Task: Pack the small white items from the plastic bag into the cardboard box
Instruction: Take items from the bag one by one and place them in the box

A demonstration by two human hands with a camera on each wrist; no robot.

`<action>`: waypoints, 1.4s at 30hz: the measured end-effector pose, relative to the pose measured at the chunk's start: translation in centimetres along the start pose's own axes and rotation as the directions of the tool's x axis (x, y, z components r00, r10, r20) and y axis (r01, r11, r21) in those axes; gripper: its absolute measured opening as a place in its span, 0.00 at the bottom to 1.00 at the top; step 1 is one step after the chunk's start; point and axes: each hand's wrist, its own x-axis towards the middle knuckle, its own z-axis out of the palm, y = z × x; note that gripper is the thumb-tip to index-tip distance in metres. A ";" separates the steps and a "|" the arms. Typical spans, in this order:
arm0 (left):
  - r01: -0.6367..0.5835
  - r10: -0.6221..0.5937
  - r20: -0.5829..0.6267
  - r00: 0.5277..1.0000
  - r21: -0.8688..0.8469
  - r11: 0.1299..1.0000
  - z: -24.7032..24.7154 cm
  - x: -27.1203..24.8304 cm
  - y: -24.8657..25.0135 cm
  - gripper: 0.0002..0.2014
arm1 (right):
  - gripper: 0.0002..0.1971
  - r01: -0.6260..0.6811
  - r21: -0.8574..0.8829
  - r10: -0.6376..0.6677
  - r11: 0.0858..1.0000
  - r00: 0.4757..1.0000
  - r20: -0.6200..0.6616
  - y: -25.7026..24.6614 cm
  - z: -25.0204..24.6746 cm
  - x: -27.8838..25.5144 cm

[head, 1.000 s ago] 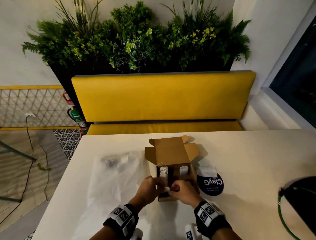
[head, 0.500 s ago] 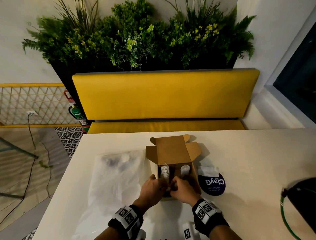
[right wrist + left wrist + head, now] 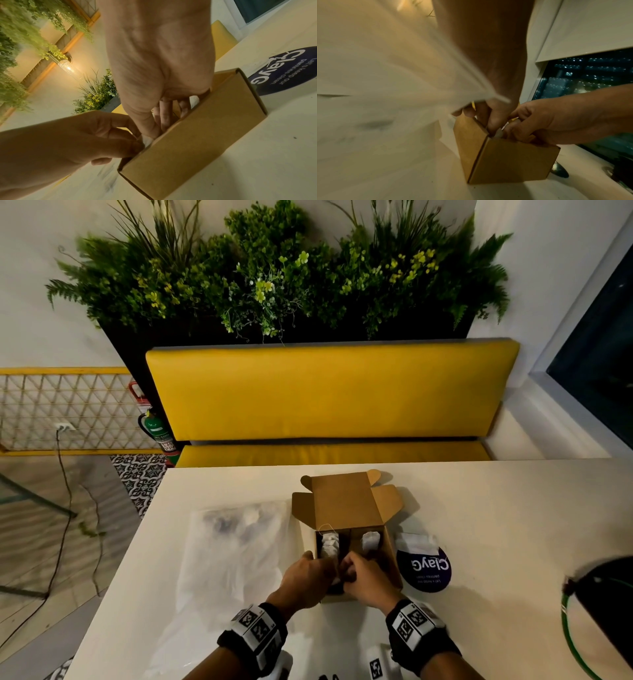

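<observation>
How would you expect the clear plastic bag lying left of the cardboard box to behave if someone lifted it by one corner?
The clear plastic bag looks thin and crumpled, so it would probably droop limply. It lies nearly flat, so it is likely very light. A few items show at its far end and might slide.

Café, yellow bench (image 3: 332, 392), plant wall (image 3: 274, 272)

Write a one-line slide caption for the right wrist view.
Both hands, left hand and right hand, pinch a small white item at the near corner of the open cardboard box.
</observation>
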 end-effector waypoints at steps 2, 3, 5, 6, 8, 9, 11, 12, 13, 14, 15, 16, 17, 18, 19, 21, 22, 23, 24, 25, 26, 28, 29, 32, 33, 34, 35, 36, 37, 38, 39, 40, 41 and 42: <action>0.016 -0.016 0.010 1.000 -0.019 1.000 0.0 0.2 -0.4 0.12 | 0.13 0.010 0.000 -0.010 1.000 1.000 -0.003 0.1 0.0 0.0; 0.027 -0.026 0.021 0.999 -0.032 0.999 0.1 0.3 -0.7 0.12 | 0.13 0.016 0.003 -0.016 1.000 1.000 -0.005 0.1 0.0 0.0; 0.034 -0.032 0.054 0.998 -0.036 0.999 0.4 0.6 -1.0 0.11 | 0.13 0.018 0.008 -0.018 1.000 1.000 -0.009 0.2 -0.1 -0.1; 0.034 -0.031 0.067 0.997 -0.037 0.999 0.4 0.6 -1.1 0.10 | 0.13 0.015 0.007 -0.015 1.000 1.000 -0.011 0.2 0.0 0.0; 0.027 -0.024 0.063 0.998 -0.051 0.998 0.4 0.6 -1.3 0.10 | 0.12 0.004 0.000 -0.004 1.000 1.000 -0.018 0.1 0.0 0.0; 0.022 -0.019 0.054 0.998 -0.054 0.998 0.3 0.6 -1.3 0.11 | 0.12 -0.002 -0.005 0.002 1.000 1.000 -0.023 0.2 0.0 0.1; 0.019 -0.016 0.054 0.998 -0.051 0.999 0.2 0.6 -1.5 0.11 | 0.11 -0.011 -0.008 0.011 1.000 1.000 -0.023 0.2 0.1 0.2; 0.013 -0.010 0.065 0.998 -0.049 0.999 0.2 0.6 -1.5 0.10 | 0.11 -0.013 -0.007 0.013 1.000 1.000 -0.019 0.3 0.2 0.3; 0.002 0.001 0.079 0.997 -0.045 0.999 0.3 0.5 -1.5 0.10 | 0.11 -0.014 -0.005 0.014 1.000 1.000 -0.014 0.3 0.2 0.3; 0.000 0.004 0.090 0.996 -0.044 0.999 0.4 0.4 -1.5 0.10 | 0.11 -0.015 -0.006 0.015 1.000 1.000 -0.010 0.2 0.2 0.4; 0.000 0.004 0.088 0.996 -0.045 0.999 0.5 0.4 -1.5 0.11 | 0.11 -0.018 -0.005 0.018 1.000 1.000 -0.010 0.2 0.2 0.4; 0.006 -0.003 0.073 0.997 -0.046 0.999 0.5 0.3 -1.4 0.11 | 0.11 -0.023 -0.004 0.023 1.000 1.000 -0.009 0.2 0.2 0.4; 0.011 -0.009 0.049 0.999 -0.042 0.999 0.4 0.3 -1.3 0.11 | 0.11 -0.026 -0.008 0.026 1.000 1.000 -0.008 0.2 0.3 0.4; 0.016 -0.015 0.029 0.999 -0.036 0.999 0.3 0.3 -1.1 0.11 | 0.11 -0.028 -0.015 0.027 1.000 1.000 -0.008 0.2 0.3 0.4; 0.015 -0.014 0.006 1.000 -0.027 1.000 0.2 0.3 -1.0 0.11 | 0.11 -0.028 -0.021 0.027 0.999 1.000 -0.008 0.3 0.3 0.5; 0.001 -0.001 -0.057 0.998 -0.008 1.000 -0.2 0.2 -0.7 0.11 | 0.11 -0.025 -0.026 0.025 0.999 1.000 -0.004 0.4 0.2 0.5; -0.007 0.006 -0.090 0.996 -0.011 1.000 -0.5 0.1 -0.6 0.10 | 0.11 -0.023 -0.032 0.023 0.999 1.000 -0.005 0.6 0.1 0.5; -0.014 0.012 -0.119 0.993 -0.018 1.000 -0.8 -0.1 -0.7 0.10 | 0.11 -0.019 -0.039 0.018 0.999 1.000 -0.009 0.7 0.1 0.5; -0.019 0.015 -0.145 0.989 -0.030 0.999 -1.2 -0.2 -0.9 0.09 | 0.11 -0.015 -0.044 0.015 0.999 1.000 -0.016 0.8 -0.1 0.4; -0.020 0.013 -0.166 0.986 -0.038 0.999 -1.7 -0.5 -1.1 0.09 | 0.11 -0.014 -0.046 0.013 0.999 1.000 -0.025 0.9 -0.1 0.2; -0.019 0.008 -0.192 0.981 -0.052 0.998 -2.3 -0.9 -1.5 0.09 | 0.11 -0.015 -0.041 0.014 0.999 0.999 -0.036 1.0 -0.2 0.1; -0.023 -0.002 -0.259 0.966 -0.092 0.996 -4.0 -2.1 -2.2 0.09 | 0.12 -0.021 -0.025 0.019 0.999 0.995 -0.097 1.2 -0.5 -0.2; -0.027 -0.010 -0.297 0.955 -0.120 0.992 -5.2 -3.0 -2.6 0.09 | 0.14 -0.003 -0.024 -0.001 1.000 0.986 -0.165 1.0 -0.6 -0.3; -0.022 -0.065 -0.331 0.941 -0.254 0.967 -8.8 -7.1 -4.2 0.08 | 0.15 0.160 -0.090 -0.183 0.983 0.903 -0.390 -0.6 -1.1 -1.5; -0.008 -0.083 -0.294 0.952 -0.296 0.955 -9.8 -8.8 -4.8 0.08 | 0.11 0.225 -0.139 -0.263 0.964 0.872 -0.413 -1.9 -1.1 -2.4; 0.007 -0.084 -0.220 0.972 -0.330 0.944 -10.8 -10.6 -5.4 0.09 | 0.06 0.300 -0.180 -0.348 0.937 0.852 -0.391 -3.3 -1.0 -3.3; 0.029 -0.072 -0.106 0.992 -0.363 0.931 -11.4 -12.2 -6.0 0.10 | 0.07 0.379 -0.199 -0.425 0.904 0.843 -0.328 -4.8 -0.7 -4.1; 0.059 -0.056 0.019 0.998 -0.400 0.915 -11.8 -13.9 -6.5 0.10 | 0.13 0.451 -0.209 -0.492 0.868 0.842 -0.221 -6.3 -0.1 -4.8; 0.098 -0.042 0.137 0.990 -0.434 0.895 -11.9 -15.3 -6.9 0.11 | 0.19 0.506 -0.241 -0.541 0.828 0.835 -0.103 -7.6 0.5 -5.3; 0.139 -0.032 0.234 0.972 -0.460 0.877 -11.7 -16.5 -7.2 0.12 | 0.25 0.548 -0.306 -0.573 0.778 0.820 0.011 -8.7 1.5 -5.4; 0.166 -0.024 0.303 0.953 -0.453 0.876 -11.1 -17.6 -7.5 0.12 | 0.29 0.577 -0.385 -0.584 0.720 0.804 0.111 -9.5 2.8 -5.2; 0.181 -0.024 0.346 0.938 -0.429 0.885 -10.3 -18.4 -7.8 0.10 | 0.31 0.598 -0.453 -0.587 0.661 0.789 0.183 -10.2 3.9 -4.9; 0.200 -0.050 0.360 0.932 -0.392 0.898 -9.1 -19.2 -8.2 0.08 | 0.30 0.608 -0.506 -0.583 0.612 0.779 0.231 -10.8 5.3 -4.6; 0.224 -0.094 0.348 0.933 -0.354 0.908 -7.9 -19.5 -8.5 0.07 | 0.27 0.601 -0.549 -0.574 0.581 0.780 0.248 -11.1 6.2 -4.2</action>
